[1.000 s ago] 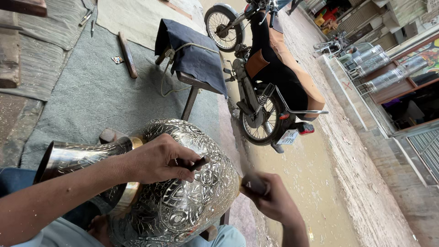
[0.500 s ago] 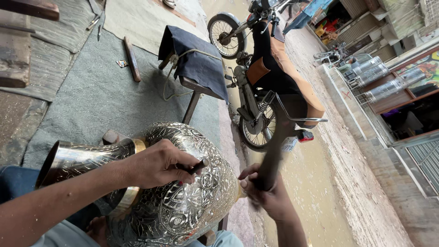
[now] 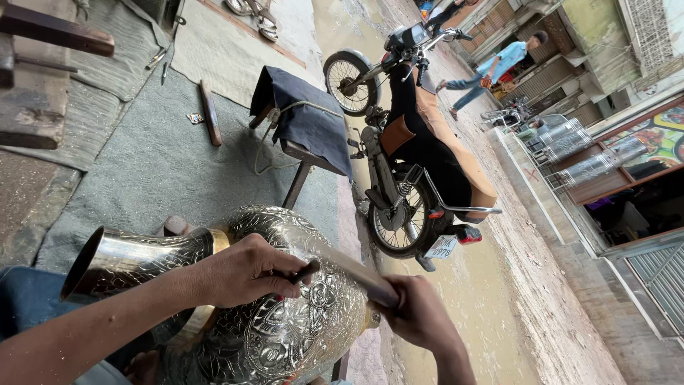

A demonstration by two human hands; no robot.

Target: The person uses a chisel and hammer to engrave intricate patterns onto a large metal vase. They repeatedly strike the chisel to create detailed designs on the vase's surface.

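Left hand (image 3: 242, 274): fingers pinch punch (image 3: 303, 271) on engraved vase (image 3: 285, 314). Right hand (image 3: 420, 314): fist grips hammer (image 3: 356, 269). Beyond: stool (image 3: 303, 125), motorcycle (image 3: 413, 150).

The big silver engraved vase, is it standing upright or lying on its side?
On its side. The silver vase lies with its flared mouth pointing left and its round belly to the right, steadied under the left hand.

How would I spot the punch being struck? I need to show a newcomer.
Start at the big engraved silver vase lying on the person's lap. On its belly the left hand pinches a short dark punch. Unlike the long hammer in the right hand, it is a stubby rod standing against the metal.
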